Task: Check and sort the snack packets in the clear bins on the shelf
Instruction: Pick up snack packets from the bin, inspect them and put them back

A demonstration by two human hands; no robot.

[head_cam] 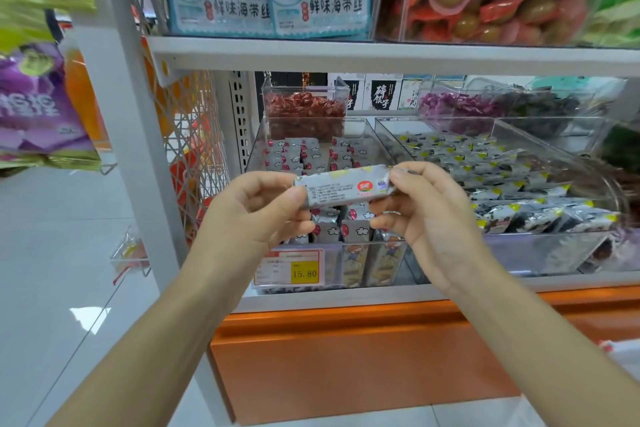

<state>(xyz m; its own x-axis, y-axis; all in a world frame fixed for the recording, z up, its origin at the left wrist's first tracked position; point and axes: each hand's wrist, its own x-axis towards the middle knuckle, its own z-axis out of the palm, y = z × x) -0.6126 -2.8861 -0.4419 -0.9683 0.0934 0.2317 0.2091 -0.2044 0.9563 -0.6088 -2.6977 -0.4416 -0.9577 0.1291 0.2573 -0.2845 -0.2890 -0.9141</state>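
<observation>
held level just over the front of the left bin [256,146]: one small silver packet [346,185], printed back up, red logo toward its right end. pinched at the left end between thumb and fingers of the left hand [263,208], and at the right end the same way by the right hand [426,215]; both grips narrow and closed on the packet, nothing else in either. probably very light, a thin foil wrap round a firm little bar, so slick and crinkly rather than fragile. likely to slide out of a loose pinch, likely to crease or split at a seal if squeezed hard. best taken by the two ends, as now, or lightly across the flat middle, with the print left uncovered for reading. below, in the left bin, more silver packets with red marks, standing in rows with gaps. just beside it, the right bin [433,118], heaped with black-and-yellow packets lying loose. behind these, smaller bins of red sweets [304,107] and purple sweets [460,104]. price tag [291,267] on the left bin's front. upper shelf [381,54] close overhead, so tight headroom for any reach to the back, and bin walls tall enough to catch a wrist. nothing between the packet and either front bin.
</observation>
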